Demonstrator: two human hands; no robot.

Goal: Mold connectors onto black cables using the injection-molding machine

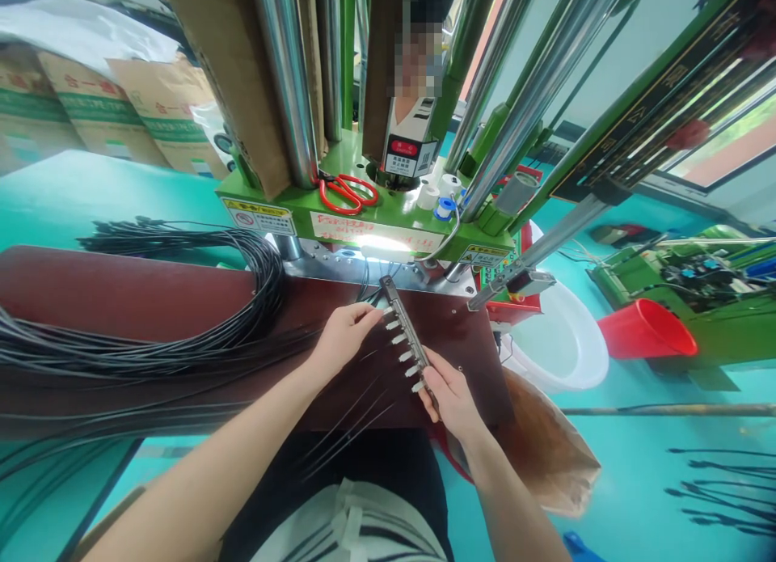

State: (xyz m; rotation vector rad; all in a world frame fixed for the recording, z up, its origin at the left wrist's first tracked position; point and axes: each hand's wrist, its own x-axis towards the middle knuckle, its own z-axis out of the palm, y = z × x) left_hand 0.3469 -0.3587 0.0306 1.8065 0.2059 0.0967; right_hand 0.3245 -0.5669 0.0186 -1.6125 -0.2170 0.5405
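Note:
A narrow dark metal bar (407, 327) lies slantwise over the brown work board, with several small pale connectors (404, 357) sticking out along its left side. My right hand (449, 388) is closed around the bar's near end. At the far part of the bar, my left hand (348, 331) pinches the uppermost pale connector (389, 312) between thumb and forefinger. Thin black cables (357, 420) run beneath and below the hands. To the left, a large looped bundle of black cables (267, 279) rests on the board.
A green press (315, 214) with steel columns rises ahead, its lit gap just beyond the bar. Red-handled scissors (348, 194) and white spools (428, 196) sit on its ledge. A white tub (588, 344), a red bucket (648, 329) and a brown paper bag (546, 441) stand right.

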